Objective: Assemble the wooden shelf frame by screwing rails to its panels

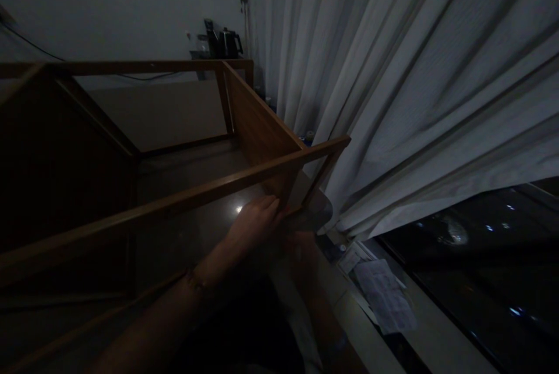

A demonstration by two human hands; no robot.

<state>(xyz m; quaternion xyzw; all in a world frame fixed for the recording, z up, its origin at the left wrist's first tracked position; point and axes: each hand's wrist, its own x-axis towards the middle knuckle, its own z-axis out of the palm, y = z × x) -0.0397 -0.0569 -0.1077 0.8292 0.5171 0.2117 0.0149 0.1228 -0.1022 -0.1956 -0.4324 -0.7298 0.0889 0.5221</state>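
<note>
A brown wooden frame (174, 196) with flat side panels fills the left and middle of the head view. My left hand (257, 217), a bracelet at its wrist, reaches inside the front rail. Its fingers are bent around the lower part of a corner post beside the end panel (262, 123). By those fingertips shows a tiny reddish spot, too dark to name. Just right of it and lower, my right hand (302, 249) is closed, close to the lower rail. Whatever it holds is lost in shadow.
A long pale curtain (384, 94) hangs on the right, near the frame's corner. Papers (386, 295) lie on the floor below it, beside dark reflective glass (480, 257). A black kettle (229, 43) stands behind the frame against the wall.
</note>
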